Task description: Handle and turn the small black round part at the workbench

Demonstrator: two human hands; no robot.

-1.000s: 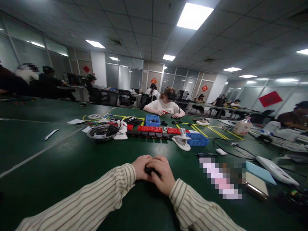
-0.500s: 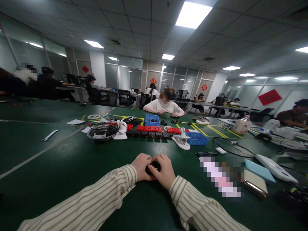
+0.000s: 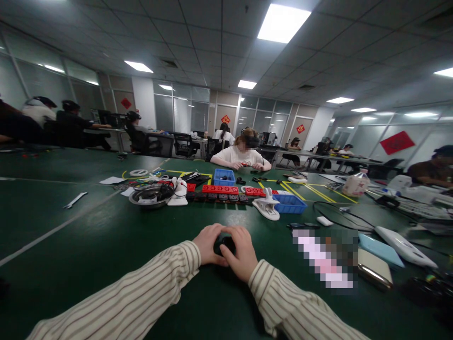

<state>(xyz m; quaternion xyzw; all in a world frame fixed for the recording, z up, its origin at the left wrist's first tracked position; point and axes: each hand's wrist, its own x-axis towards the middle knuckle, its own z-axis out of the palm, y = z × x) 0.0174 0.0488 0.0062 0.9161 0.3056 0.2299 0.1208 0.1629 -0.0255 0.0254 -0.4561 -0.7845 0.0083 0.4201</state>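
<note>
A small black rounded object [image 3: 227, 243] lies low over the green table between my two hands, and its exact kind is hard to make out. My left hand [image 3: 208, 243] curves round its left side, thumb toward the near edge. From the right, my right hand [image 3: 243, 252] wraps over it, with the thumb lying across its near face. The fingertips of both hands meet at the far side and cover part of it.
Ahead lie a metal bowl [image 3: 150, 202] with cables, red and black socket strips [image 3: 220, 190], white clip stands [image 3: 267, 208] and blue bins [image 3: 290, 204]. A wrench [image 3: 75, 200] is at left, power banks [image 3: 375, 268] at right. Across the table sits a person [image 3: 233, 156].
My hands have shifted slightly round the black object, the left fingers moving a little up and the gap between the palms widening. The person opposite now handles something red.
</note>
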